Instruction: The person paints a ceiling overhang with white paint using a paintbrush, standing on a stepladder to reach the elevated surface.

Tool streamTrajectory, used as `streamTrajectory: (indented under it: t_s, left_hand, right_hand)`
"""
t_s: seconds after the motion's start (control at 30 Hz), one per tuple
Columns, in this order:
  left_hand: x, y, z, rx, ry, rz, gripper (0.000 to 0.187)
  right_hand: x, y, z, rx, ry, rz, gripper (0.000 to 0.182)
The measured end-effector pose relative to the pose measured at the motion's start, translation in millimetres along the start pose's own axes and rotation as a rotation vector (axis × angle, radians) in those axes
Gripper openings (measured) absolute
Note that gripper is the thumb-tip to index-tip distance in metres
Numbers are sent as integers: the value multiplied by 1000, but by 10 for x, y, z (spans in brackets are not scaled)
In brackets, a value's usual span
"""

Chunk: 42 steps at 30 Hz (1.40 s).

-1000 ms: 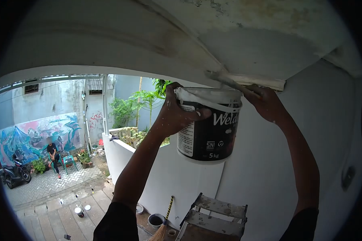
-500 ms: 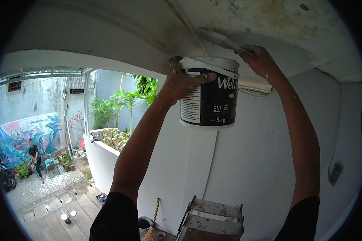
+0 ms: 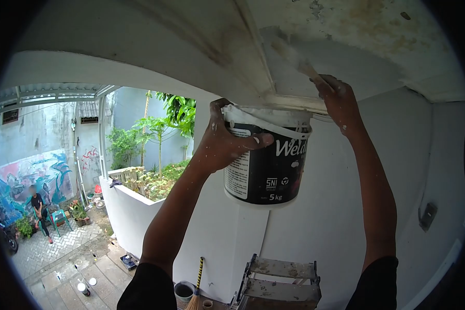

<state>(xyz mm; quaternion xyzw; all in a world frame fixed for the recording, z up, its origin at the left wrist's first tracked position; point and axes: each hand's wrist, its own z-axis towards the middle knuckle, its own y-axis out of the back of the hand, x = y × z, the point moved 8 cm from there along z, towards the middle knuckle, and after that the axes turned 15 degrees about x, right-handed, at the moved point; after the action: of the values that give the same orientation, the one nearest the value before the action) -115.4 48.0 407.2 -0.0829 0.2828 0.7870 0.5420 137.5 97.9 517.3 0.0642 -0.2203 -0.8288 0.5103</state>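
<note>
My left hand [image 3: 227, 144] is closed around the upper side of a black paint bucket [image 3: 263, 181] marked 5 kg, thumb across its front. White paint coats the bucket's rim, and its white handle hangs across the front. Above and to the right, my right hand [image 3: 338, 101] grips the handle of a paintbrush [image 3: 292, 56], whose blurred head points up and left against the ceiling [image 3: 346, 62]. A smooth grey-white coated patch surrounds the brush, bordered by stained, peeling surface. Paint specks dot both hands.
Below stands a paint-spattered ladder [image 3: 283, 287]. A broom [image 3: 196, 289] and a dark-filled bucket [image 3: 184, 290] are beside it. A low white wall [image 3: 124, 212] borders the plants. Outside, a person [image 3: 39, 206] sits near a green stool [image 3: 61, 217]. Overhead runs a beam [image 3: 191, 62].
The bucket and my left hand have come lower in view. My right hand has also dropped and shifted slightly right, with the brush now more steeply angled and blurred.
</note>
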Motion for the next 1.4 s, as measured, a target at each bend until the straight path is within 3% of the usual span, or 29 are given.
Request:
streamTrajectory:
  t_s: [0.23,0.33,0.43,0.57,0.63,0.7,0.73,0.8,0.9,1.03,1.1,1.13,1.2,1.4]
  left_hand:
    - [214,-181,-191,39,68,-116,112]
    - [238,-199,-247,32,-46,-97,110]
    - [296,-216,-379,32,33,-137,116]
    - [388,-273,-518,48,23,-167,122]
    - [410,-381,-574,79,30,-223,120]
    - [387,-477,-641,105,54,-185,119]
    - [395,-532,-685,98,-14,-219,110]
    - [518,-609,-878,104,-27,-227,112]
    - [564,-691,-1172,147,-81,-434,118]
    - [548,-724,-1553,223,-57,-215,116]
    - [611,-860,-1659,224,-61,-288,115]
    - [638,-928,-1696,220,-34,-320,115]
    - [719,-1062,-1768,241,-20,-304,115]
    - [1039,-1328,-1998,233,40,-424,116]
  right_hand:
    - [84,-116,236,-47,23,42,44]
    - [40,-17,94,-130,36,37,43]
    - [-170,106,-113,-225,-61,196,42]
    - [-201,23,-286,-221,-46,167,43]
    - [59,-139,-149,-151,140,11,43]
    - [103,-166,47,-144,143,-13,41]
    - [115,-88,74,-188,121,4,40]
    - [102,104,-82,-288,58,37,38]
    - [-514,487,-507,-515,-71,221,38]
    - [-767,434,-946,-503,-211,340,42]
    - [-617,315,-848,-406,-78,91,42]
    - [-480,223,-733,-289,-130,71,43]
    - [-66,120,-449,-248,83,-102,40]
    - [8,769,-350,-312,31,-223,38]
